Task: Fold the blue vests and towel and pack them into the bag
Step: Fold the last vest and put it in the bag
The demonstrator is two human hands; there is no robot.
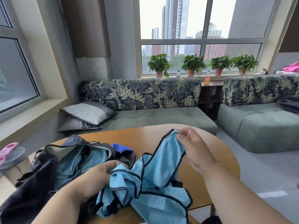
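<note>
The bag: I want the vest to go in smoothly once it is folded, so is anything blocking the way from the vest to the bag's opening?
Nothing visible blocks it. The bag lies unzipped, its mouth gaping toward the vest, which both hands grip: left hand at the bunched part, right hand at a raised strap. Only the left hand itself lies between them.

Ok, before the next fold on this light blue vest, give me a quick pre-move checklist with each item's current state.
1. Right hand pinches a trimmed edge of the light blue vest: ok.
2. Left hand grips the bunched part: ok.
3. Vest spread flat on the table: not ok, crumpled.
4. Black bag unzipped, mouth open: ok.
5. Blue fabric already inside the bag, folded: cannot tell.
6. Towel located: cannot tell.
</note>
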